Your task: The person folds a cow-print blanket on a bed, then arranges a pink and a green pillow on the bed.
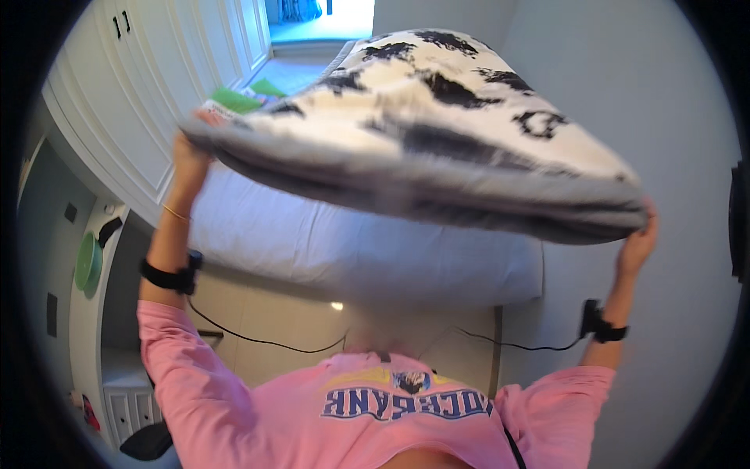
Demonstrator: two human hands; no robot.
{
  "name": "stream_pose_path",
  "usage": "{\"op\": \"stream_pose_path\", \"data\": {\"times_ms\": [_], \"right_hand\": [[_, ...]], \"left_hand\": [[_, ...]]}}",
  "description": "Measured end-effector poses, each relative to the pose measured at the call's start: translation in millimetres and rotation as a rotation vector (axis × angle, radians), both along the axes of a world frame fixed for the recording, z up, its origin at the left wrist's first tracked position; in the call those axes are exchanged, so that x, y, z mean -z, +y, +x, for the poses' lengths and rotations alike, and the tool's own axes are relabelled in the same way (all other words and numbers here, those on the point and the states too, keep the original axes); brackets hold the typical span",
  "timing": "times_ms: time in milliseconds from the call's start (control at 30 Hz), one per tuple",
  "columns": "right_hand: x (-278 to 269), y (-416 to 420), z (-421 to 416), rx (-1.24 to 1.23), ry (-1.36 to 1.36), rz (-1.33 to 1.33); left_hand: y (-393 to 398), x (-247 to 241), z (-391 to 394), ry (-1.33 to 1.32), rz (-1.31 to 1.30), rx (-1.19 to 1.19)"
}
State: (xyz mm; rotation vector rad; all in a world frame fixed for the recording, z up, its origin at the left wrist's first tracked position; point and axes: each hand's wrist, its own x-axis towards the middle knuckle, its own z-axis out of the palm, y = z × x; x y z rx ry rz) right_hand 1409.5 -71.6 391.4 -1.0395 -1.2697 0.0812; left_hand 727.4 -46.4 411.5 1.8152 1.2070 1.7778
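A thick blanket point(457, 94), cream with black cow-like patches and a grey edge, is stretched out in front of me. My left hand point(193, 143) grips one corner of its near edge. At the other corner, my right hand point(638, 240) holds the grey border, with the fingers partly hidden behind the fabric. The near edge is raised and blurred, sagging a little between my hands. Below it shows a bed point(351, 240) covered with a pale sheet. The far part of the blanket hides much of the bed.
White wardrobe doors point(146, 76) line the left side, and a plain wall point(586, 328) rises on the right. Green-and-white items point(234, 101) lie beyond my left hand. A green basin point(88, 264) is at far left. Black cables point(263, 342) run from bands on my forearms.
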Motion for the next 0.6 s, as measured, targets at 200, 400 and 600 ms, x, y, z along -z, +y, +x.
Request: {"op": "stream_pose_path", "data": {"times_ms": [200,400,600], "right_hand": [[256,18,22,0.266,-0.113,-0.592],[410,-24,-36,0.316,-0.032,-1.017],[414,24,32,0.219,-0.106,-0.973]], "left_hand": [[-3,243,115,0.286,-0.464,-0.2],[-79,394,146,0.59,-0.855,-0.333],[-46,377,125,0.379,-0.837,-0.214]]}}
